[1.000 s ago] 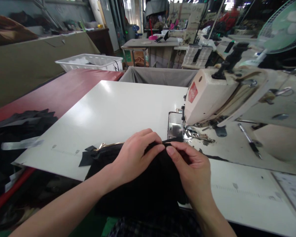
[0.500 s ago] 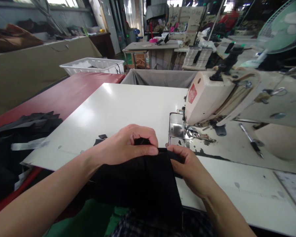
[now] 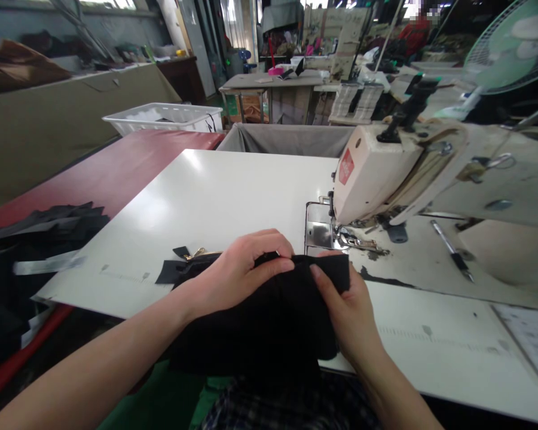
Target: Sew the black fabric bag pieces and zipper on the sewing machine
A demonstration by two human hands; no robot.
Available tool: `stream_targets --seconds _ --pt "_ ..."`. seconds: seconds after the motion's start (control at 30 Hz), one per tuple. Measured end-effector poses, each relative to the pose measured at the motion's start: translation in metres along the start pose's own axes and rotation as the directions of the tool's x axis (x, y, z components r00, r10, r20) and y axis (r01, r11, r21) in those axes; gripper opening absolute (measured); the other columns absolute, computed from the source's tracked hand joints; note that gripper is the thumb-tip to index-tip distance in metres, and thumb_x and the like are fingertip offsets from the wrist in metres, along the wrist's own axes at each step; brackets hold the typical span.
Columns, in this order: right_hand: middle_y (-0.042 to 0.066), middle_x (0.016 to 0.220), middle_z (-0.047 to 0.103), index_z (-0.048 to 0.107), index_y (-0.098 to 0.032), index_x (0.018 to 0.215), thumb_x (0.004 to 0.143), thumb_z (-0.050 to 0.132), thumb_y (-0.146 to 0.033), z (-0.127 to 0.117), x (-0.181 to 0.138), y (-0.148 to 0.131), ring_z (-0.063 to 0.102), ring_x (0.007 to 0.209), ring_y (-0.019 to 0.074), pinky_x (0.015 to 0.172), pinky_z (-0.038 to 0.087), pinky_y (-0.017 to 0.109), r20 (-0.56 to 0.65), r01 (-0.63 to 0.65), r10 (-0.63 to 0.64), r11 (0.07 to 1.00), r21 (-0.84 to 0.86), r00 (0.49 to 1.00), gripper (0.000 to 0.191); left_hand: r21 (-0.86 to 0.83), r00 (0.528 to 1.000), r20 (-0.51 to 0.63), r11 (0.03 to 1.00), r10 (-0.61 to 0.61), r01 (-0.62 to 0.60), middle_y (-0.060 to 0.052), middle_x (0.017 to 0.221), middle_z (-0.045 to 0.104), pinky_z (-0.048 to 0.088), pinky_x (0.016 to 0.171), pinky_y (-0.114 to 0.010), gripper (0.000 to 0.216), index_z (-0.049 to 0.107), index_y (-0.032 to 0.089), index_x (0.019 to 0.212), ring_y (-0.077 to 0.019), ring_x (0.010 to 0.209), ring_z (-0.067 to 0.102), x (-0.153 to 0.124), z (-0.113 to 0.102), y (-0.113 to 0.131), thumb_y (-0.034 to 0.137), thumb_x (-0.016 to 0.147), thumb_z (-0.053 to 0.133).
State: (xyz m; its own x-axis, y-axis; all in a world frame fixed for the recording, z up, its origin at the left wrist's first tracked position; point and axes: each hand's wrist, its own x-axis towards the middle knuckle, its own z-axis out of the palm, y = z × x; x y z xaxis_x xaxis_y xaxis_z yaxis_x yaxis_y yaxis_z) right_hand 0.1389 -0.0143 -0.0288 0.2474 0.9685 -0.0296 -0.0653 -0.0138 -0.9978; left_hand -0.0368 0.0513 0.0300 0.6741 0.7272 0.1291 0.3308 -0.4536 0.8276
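A smooth, glossy white tabletop [image 3: 246,191] spreads beside a cream-coloured, hard-shelled sewing machine [image 3: 372,173] with a shiny metal plate [image 3: 319,234]. Soft, matte black fabric [image 3: 269,328] drapes over the table's front edge, its gold-coloured metal zipper [image 3: 201,252] towards the left. The left hand [image 3: 240,269] pinches the fabric's upper edge; the right hand [image 3: 352,310] grasps the flat, square-cornered end, thumb in front, fingers mostly hidden behind.

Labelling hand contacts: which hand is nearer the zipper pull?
Left. The left hand has its grip on the black cloth just right of the zipper pull; the right hand has its grip farther right, near the sewing machine.
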Motion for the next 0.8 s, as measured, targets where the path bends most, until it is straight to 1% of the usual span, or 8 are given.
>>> stream_targets --seconds 0.1,0.2,0.27,0.33,0.4,0.53,0.67,0.8 --pt "0.001 0.077 0.068 0.068 -0.02 0.09 0.076 0.073 -0.044 0.001 -0.001 0.0 0.064 0.077 0.0193 0.067 0.05 0.027 0.073 -0.15 0.142 0.981 0.12 0.987 0.028 0.037 1.0 -0.029 0.999 0.006 -0.005 0.001 0.084 0.057 0.042 0.076 -0.021 0.016 0.057 0.016 0.083 -0.0101 0.08 0.053 -0.001 0.003 0.0 0.026 0.094 0.051" --pt "0.0 0.059 0.065 0.067 -0.018 0.079 0.069 0.078 -0.044 0.001 -0.003 -0.006 0.063 0.057 0.0191 0.052 0.049 0.027 0.159 -0.357 0.32 0.868 0.346 0.934 0.03 0.068 1.0 -0.02 0.997 -0.021 0.022 0.002 0.081 0.056 0.041 0.074 -0.021 0.016 0.056 0.016 0.082 -0.0098 0.077 0.052 -0.001 0.004 0.001 0.025 0.094 0.051" --pt "0.0 0.058 0.065 0.067 -0.018 0.077 0.068 0.079 -0.043 0.0 -0.005 -0.011 0.062 0.053 0.0185 0.051 0.049 0.028 0.222 -0.406 0.341 0.797 0.447 0.913 0.03 0.087 0.999 -0.021 0.995 -0.047 0.049 0.003 0.08 0.056 0.04 0.073 -0.021 0.016 0.056 0.016 0.082 -0.0098 0.077 0.051 -0.001 0.004 0.001 0.025 0.094 0.052" --pt "0.002 0.067 0.069 0.069 -0.018 0.083 0.069 0.08 -0.041 -0.002 -0.006 -0.013 0.065 0.061 0.0189 0.059 0.053 0.029 0.279 -0.404 0.301 0.783 0.474 0.912 0.029 0.092 0.997 -0.024 0.993 -0.077 0.079 0.003 0.08 0.057 0.04 0.072 -0.021 0.016 0.057 0.016 0.082 -0.0098 0.076 0.052 -0.001 0.004 0.002 0.026 0.094 0.052" --pt "0.003 0.079 0.072 0.071 -0.018 0.089 0.068 0.082 -0.037 -0.005 -0.006 -0.012 0.067 0.071 0.018 0.068 0.053 0.028 0.297 -0.371 0.26 0.825 0.426 0.919 0.03 0.08 0.995 -0.015 0.991 -0.103 0.104 0.003 0.079 0.058 0.04 0.07 -0.021 0.017 0.057 0.016 0.081 -0.0099 0.076 0.052 -0.001 0.004 0.003 0.027 0.093 0.052" --pt "0.001 0.08 0.072 0.072 -0.02 0.091 0.066 0.084 -0.036 -0.008 -0.007 -0.007 0.065 0.074 0.0161 0.068 0.052 0.025 0.232 -0.286 0.232 0.929 0.234 0.945 0.032 0.039 0.988 0.023 0.988 -0.151 0.15 0.004 0.078 0.058 0.038 0.066 -0.021 0.018 0.058 0.017 0.081 -0.0103 0.075 0.052 -0.001 0.006 0.004 0.029 0.093 0.052" --pt "0.002 0.081 0.071 0.074 -0.022 0.093 0.073 0.078 -0.042 -0.009 -0.007 -0.006 0.064 0.074 0.0169 0.068 0.051 0.026 0.174 -0.186 0.171 0.98 0.074 0.97 0.029 0.028 0.984 0.036 0.984 -0.176 0.175 0.004 0.076 0.057 0.037 0.065 -0.021 0.019 0.058 0.017 0.081 -0.01 0.073 0.05 0.0 0.009 0.003 0.028 0.094 0.05" --pt "0.003 0.09 0.073 0.074 -0.025 0.1 0.08 0.07 -0.048 -0.012 -0.004 -0.008 0.065 0.085 0.0192 0.079 0.05 0.03 0.165 -0.194 0.173 0.973 0.121 0.971 0.031 0.015 0.983 0.064 0.985 -0.17 0.17 0.005 0.075 0.056 0.037 0.066 -0.021 0.019 0.057 0.017 0.08 -0.0095 0.072 0.049 0.001 0.01 0.002 0.028 0.093 0.05"
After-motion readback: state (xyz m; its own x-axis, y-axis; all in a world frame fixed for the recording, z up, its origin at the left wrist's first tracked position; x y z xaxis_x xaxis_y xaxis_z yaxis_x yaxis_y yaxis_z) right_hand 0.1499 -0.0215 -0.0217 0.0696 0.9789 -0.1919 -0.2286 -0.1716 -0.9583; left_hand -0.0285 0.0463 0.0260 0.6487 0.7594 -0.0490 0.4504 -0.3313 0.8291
